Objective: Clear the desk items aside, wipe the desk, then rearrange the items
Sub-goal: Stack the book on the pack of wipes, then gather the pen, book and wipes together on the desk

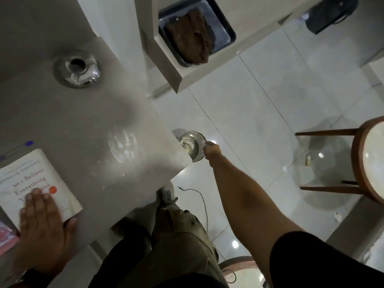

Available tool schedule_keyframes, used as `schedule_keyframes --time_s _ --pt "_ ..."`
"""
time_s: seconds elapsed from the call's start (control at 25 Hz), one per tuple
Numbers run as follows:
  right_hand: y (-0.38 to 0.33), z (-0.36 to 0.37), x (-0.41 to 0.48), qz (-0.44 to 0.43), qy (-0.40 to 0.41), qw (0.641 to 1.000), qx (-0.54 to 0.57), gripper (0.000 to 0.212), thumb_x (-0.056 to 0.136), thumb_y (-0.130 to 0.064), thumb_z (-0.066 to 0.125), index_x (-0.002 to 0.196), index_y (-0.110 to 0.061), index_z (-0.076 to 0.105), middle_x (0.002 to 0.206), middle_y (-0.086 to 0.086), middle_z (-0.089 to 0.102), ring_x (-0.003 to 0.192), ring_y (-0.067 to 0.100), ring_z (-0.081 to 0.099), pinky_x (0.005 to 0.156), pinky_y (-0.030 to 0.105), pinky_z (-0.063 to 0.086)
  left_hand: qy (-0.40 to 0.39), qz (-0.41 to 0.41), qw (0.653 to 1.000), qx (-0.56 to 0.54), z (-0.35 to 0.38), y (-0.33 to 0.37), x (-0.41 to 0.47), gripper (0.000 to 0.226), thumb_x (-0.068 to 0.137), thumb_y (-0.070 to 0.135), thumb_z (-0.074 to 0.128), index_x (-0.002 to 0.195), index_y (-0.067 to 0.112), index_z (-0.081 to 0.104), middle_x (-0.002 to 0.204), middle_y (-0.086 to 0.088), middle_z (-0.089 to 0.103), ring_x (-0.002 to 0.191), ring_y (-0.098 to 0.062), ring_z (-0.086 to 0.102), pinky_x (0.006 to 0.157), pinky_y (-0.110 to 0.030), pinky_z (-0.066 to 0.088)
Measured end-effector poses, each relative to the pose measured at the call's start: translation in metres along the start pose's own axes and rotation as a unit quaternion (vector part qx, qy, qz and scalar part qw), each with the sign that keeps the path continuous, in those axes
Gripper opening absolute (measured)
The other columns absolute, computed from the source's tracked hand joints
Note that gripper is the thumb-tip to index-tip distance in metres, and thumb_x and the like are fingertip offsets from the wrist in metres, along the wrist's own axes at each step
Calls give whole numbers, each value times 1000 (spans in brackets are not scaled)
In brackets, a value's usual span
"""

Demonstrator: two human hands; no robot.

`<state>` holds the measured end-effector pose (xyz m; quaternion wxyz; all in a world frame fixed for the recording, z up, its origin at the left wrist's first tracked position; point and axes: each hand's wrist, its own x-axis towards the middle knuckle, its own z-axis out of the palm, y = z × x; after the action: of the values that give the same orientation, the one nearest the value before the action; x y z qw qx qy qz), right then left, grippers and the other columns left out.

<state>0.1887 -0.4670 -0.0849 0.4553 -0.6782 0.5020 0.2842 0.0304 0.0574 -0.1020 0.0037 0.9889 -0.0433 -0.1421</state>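
Desk point(83, 121) with one book point(31, 179) under flat left hand point(44, 221) (fingers spread), right hand point(212, 149) pinching one glass bowl point(190, 142)

The grey stone-like worktop point(83, 113) looks matt and dusty; the round silver metal dish point(78, 68) far left is glossy; the white paperback book point(37, 183) has a smooth paper cover; the pale tiled floor point(259, 90) shines; the round stool point(367, 159) at right has a brown wooden frame.

The person wears a black short sleeve point(311, 256), olive trousers point(176, 235), a grey laced shoe point(168, 194), and a dark wristband point(31, 276) on the left arm.
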Motion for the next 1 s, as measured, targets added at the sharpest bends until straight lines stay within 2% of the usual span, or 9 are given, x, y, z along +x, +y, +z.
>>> schedule_keyframes --time_s 0.08,0.16,0.28,0.4,0.48,0.6,0.76,0.92,1.0 --pt "0 1 3 6 -26 998 59 29 107 -15 54 133 -4 64 119 9 57 107 22 51 110 36 50 24 1 1000 -2 1 2 0 96 84 55 36 158 1 6 168 -19 -2 155 -39 2 123 -60 14" --pt "-4 0 -4 -4 -36 990 137 14 107 -7 52 115 -10 62 113 12 53 104 23 51 99 39 49 69 11 997 -16 -10 15 -3 92 87 53 35 157 -1 10 167 -22 3 155 -42 7 125 -58 12" --pt "-16 -1 -34 -73 12 975 208 20 101 1 54 109 -7 69 110 19 68 99 29 61 90 39 48 81 16 996 -44 -38 33 -8 87 92 51 30 157 -2 6 167 -22 0 155 -40 4 126 -55 8" --pt "-28 7 -92 -196 106 968 112 19 96 -14 61 106 -15 76 109 3 80 106 23 74 104 40 58 54 -3 995 -81 -66 42 -11 85 96 52 26 157 -1 2 168 -20 -3 156 -36 2 126 -54 13" --pt "-36 30 -144 -303 107 947 23 13 95 -26 64 102 -24 75 98 -10 79 97 11 74 96 35 60 44 -3 995 -88 -83 53 -9 81 98 50 25 157 -2 4 168 -21 -1 156 -35 4 125 -54 16" --pt "-44 110 -224 -480 -4 873 -88 8 93 -22 67 97 -27 73 92 -14 77 83 2 73 78 22 59 49 -24 991 -120 -114 57 -13 82 95 45 40 157 -2 12 167 -22 6 156 -34 6 125 -52 14" --pt "-56 240 -312 -552 -226 763 -251 18 89 -7 73 102 -17 79 99 -8 78 82 -3 69 85 11 54 18 -16 993 -116 -129 55 -29 76 96 48 35 155 1 24 164 -21 21 154 -36 16 128 -46 3" --pt "-68 324 -351 -558 -220 679 -423 49 97 -9 65 146 -12 57 141 13 64 124 29 64 109 36 50 -16 -59 990 -128 -123 49 -48 75 98 56 33 155 8 23 164 -16 26 154 -33 20 124 -42 4" --pt "-68 346 -351 -560 -178 659 -469 45 106 -13 52 151 -15 50 148 14 56 132 34 59 113 42 48 -13 -65 992 -110 -118 42 -53 76 99 56 35 156 8 21 164 -16 26 153 -32 23 125 -44 14"
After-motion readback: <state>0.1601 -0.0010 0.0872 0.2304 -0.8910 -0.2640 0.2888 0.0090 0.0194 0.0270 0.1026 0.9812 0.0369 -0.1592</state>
